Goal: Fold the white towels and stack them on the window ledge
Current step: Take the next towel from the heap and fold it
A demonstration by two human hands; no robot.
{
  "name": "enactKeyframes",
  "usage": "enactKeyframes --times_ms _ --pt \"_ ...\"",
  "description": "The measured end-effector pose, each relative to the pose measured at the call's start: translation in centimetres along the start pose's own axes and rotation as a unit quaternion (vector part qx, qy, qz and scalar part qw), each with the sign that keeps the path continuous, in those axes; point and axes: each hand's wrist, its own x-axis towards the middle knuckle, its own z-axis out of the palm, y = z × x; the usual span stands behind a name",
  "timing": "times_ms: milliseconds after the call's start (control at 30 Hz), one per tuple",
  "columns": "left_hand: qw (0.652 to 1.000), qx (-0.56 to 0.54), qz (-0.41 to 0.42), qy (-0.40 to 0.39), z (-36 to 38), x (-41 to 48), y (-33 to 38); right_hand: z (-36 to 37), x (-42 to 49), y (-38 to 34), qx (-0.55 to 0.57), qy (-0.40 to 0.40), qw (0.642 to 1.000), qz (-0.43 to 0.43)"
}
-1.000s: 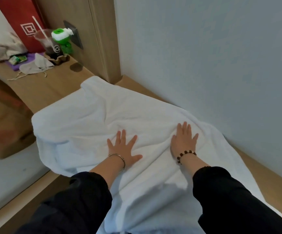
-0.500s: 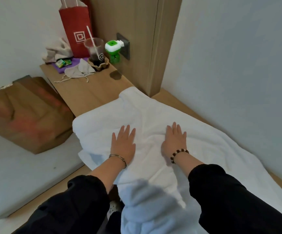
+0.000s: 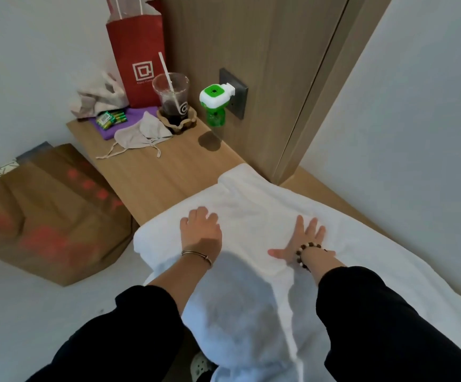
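Wooden ledge (image 3: pixel 154 175), dark drink in the plastic cup (image 3: pixel 172 99), left hand (image 3: pixel 202 231) and right hand (image 3: pixel 305 239) pressing flat on the white towel (image 3: pixel 265 202).

Bare ledge (image 3: pixel 152 172) beyond towel (image 3: pixel 265 210); cup (image 3: pixel 172 99) farther back.

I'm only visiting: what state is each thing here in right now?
white towel, spread over the ledge, rumpled, near end hanging off.
left hand, resting on the towel, fingertips bent down; grip unclear.
right hand, flat on the towel, fingers spread.
plastic cup, upright, lidless, straw in, dark drink low.
red paper bag, standing upright.
green plug-in device, plugged into the wall socket.
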Motion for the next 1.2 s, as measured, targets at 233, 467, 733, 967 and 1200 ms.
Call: enactKeyframes --times_ms 233,467,733,967,1200 --pt "0.951 -0.194 -0.201 -0.134 -1.5 8.3 -0.1 -1.2 1.4 -0.3 -0.014 -0.044 0.999 0.015" --pt "0.961 -0.229 -0.155 -0.016 -3.4 9.6 1.4 -1.7 1.8 -0.4 -0.004 -0.055 0.998 0.014" --pt "0.963 -0.179 0.199 -0.033 1.4 0.6 1.4 -1.9 1.5 -0.6 -0.002 -0.044 0.999 0.01" --pt "0.956 -0.273 -0.09 0.051 -0.4 4.3 1.7 -2.0 1.3 -0.6 0.0 -0.039 0.999 0.008" --pt "0.949 -0.244 -0.178 -0.087 0.1 7.7 0.8 -1.8 1.7 -0.6 -0.001 -0.036 0.999 0.005"
